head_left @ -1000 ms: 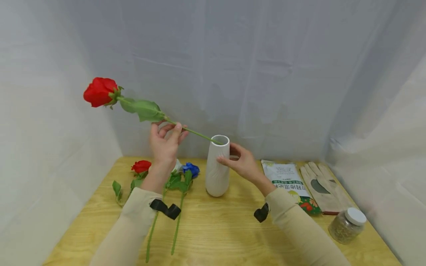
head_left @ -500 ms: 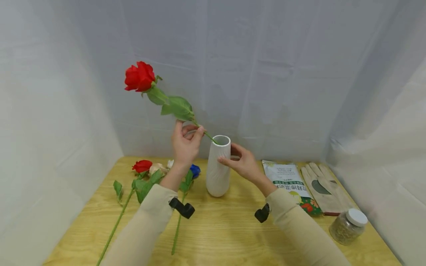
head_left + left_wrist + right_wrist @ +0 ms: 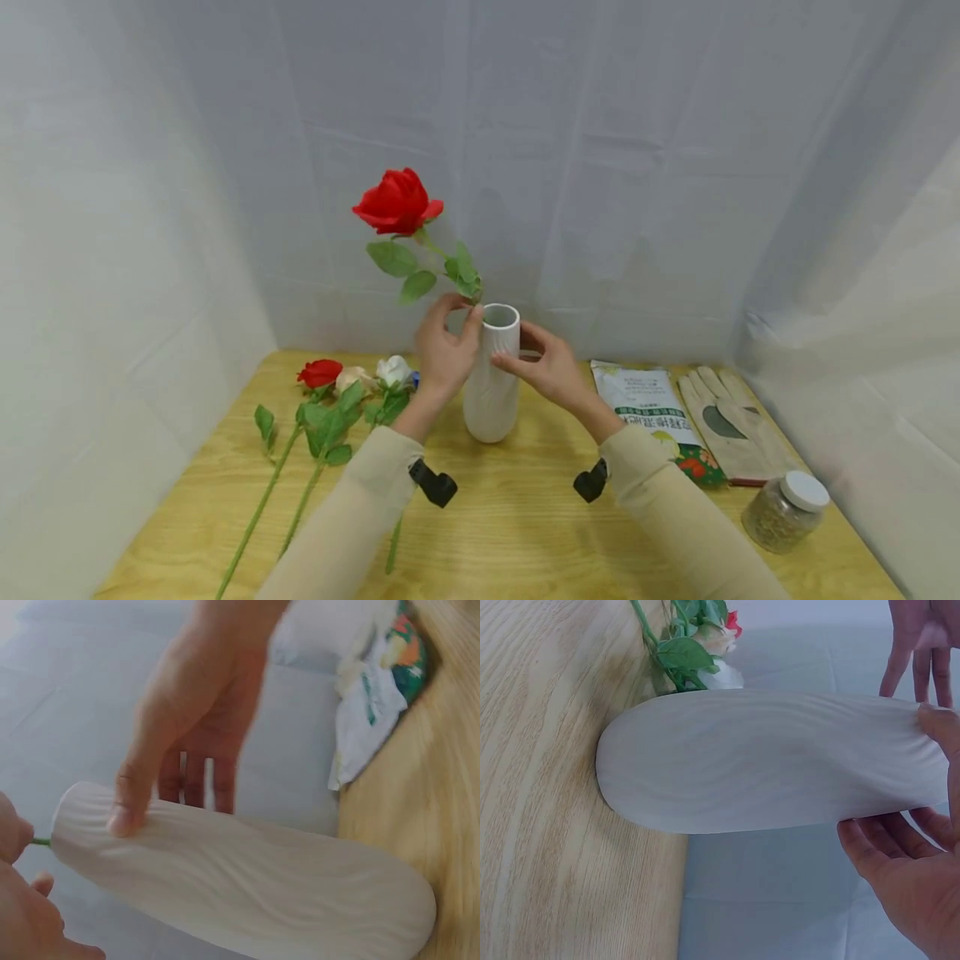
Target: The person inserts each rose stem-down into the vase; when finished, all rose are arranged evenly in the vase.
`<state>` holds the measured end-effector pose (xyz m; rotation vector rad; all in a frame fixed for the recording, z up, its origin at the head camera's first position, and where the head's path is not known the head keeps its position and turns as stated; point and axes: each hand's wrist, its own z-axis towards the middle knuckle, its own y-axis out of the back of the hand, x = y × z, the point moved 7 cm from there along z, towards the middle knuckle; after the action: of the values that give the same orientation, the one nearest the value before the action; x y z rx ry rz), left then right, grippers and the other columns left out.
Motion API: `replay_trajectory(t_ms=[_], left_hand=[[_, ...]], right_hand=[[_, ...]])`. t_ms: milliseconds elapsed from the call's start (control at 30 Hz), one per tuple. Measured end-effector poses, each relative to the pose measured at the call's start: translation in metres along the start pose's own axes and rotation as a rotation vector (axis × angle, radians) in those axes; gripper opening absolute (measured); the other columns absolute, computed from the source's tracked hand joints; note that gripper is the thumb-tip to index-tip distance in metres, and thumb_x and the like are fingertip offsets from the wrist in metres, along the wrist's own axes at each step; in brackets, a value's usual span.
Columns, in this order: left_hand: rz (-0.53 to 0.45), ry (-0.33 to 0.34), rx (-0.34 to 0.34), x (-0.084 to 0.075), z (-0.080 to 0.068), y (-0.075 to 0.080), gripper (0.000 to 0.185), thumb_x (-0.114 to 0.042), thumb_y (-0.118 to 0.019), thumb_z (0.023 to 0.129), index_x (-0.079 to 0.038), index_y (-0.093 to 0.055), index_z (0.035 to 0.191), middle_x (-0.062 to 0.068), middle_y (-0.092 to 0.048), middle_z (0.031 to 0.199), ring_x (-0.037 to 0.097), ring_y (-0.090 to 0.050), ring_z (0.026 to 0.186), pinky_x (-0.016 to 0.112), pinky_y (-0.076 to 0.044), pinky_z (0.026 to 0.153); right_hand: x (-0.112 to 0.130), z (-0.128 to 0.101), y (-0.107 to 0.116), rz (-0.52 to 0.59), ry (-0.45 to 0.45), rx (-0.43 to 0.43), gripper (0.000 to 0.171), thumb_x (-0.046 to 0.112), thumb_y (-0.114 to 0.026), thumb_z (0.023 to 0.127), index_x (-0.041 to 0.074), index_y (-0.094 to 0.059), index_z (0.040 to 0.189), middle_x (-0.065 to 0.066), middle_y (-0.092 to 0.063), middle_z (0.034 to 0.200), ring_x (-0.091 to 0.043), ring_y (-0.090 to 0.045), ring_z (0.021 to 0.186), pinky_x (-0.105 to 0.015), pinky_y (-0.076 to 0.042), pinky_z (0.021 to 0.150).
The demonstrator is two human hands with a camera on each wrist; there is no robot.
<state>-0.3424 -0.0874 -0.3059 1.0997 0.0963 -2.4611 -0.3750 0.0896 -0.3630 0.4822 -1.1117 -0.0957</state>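
My left hand (image 3: 447, 348) pinches the stem of a red rose (image 3: 397, 202) right at the mouth of a white vase (image 3: 491, 392). The bloom leans up and to the left, and leaves (image 3: 465, 273) sit just above my fingers. In the left wrist view a short bit of green stem (image 3: 41, 841) runs from the fingertips into the vase. My right hand (image 3: 551, 367) grips the vase near its top from the right, thumb on the front and fingers behind. The vase stands upright on the wooden table; the stem's lower part is hidden inside it.
On the left of the table lie another red rose (image 3: 320, 372), a cream rose (image 3: 356, 380), a white rose (image 3: 394, 371) and a blue flower (image 3: 416, 380), partly hidden by my left arm. A printed bag (image 3: 645, 408), gloves (image 3: 731, 425) and a lidded jar (image 3: 785, 511) are at the right.
My left hand has moved right and down to the vase's mouth, and the rose has swung more upright as its stem went deeper in. The right hand keeps its grip.
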Motion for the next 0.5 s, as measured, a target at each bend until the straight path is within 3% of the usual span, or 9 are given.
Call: replay_trajectory(t_ms=[100,200,333,433,500], left_hand=[[-0.014,0.028,-0.010,-0.0004,0.0014,0.0028,0.018,-0.014,-0.077,0.094,0.002,-0.074,0.103,0.022,-0.076,0.109,0.038,-0.070,0.107,0.049,-0.055,0.094],[-0.022,0.073,0.002,0.0010,0.0040,0.0033,0.019,-0.016,-0.078,0.094,0.001,-0.077,0.103,0.020,-0.077,0.110,0.036,-0.068,0.091,0.043,-0.054,0.079],[-0.039,0.092,0.022,0.0018,0.0060,0.0002,0.019,-0.016,-0.078,0.094,0.000,-0.076,0.102,0.021,-0.077,0.109,0.036,-0.067,0.091,0.053,-0.057,0.080],[-0.057,0.074,0.033,0.0016,0.0054,-0.0035,0.018,-0.014,-0.078,0.094,0.002,-0.075,0.100,0.021,-0.076,0.107,0.039,-0.068,0.101,0.059,-0.057,0.086],[-0.042,0.058,0.052,0.0017,0.0040,-0.0064,0.018,-0.014,-0.079,0.093,0.002,-0.075,0.098,0.022,-0.076,0.104,0.041,-0.069,0.097,0.056,-0.057,0.083]], right_hand=[[0.0004,-0.0007,0.0007,-0.003,-0.005,0.003,0.062,0.034,-0.082,0.094,0.022,-0.058,0.150,-0.009,-0.068,0.138,-0.031,-0.068,0.126,-0.047,-0.060,0.101],[0.0008,-0.0005,0.0019,-0.001,-0.006,-0.001,0.062,0.034,-0.082,0.094,0.023,-0.058,0.150,-0.008,-0.068,0.138,-0.029,-0.068,0.126,-0.046,-0.060,0.102],[0.0011,0.0000,0.0029,0.000,0.000,-0.007,0.062,0.033,-0.082,0.094,0.022,-0.058,0.150,-0.008,-0.069,0.137,-0.028,-0.068,0.125,-0.046,-0.060,0.102],[0.0008,-0.0002,0.0022,-0.002,-0.001,-0.002,0.063,0.033,-0.082,0.094,0.022,-0.057,0.151,-0.008,-0.068,0.138,-0.028,-0.068,0.126,-0.046,-0.060,0.102],[0.0006,-0.0006,0.0015,-0.001,-0.005,0.000,0.064,0.033,-0.082,0.095,0.022,-0.056,0.152,-0.008,-0.068,0.137,-0.028,-0.067,0.126,-0.045,-0.060,0.102]])
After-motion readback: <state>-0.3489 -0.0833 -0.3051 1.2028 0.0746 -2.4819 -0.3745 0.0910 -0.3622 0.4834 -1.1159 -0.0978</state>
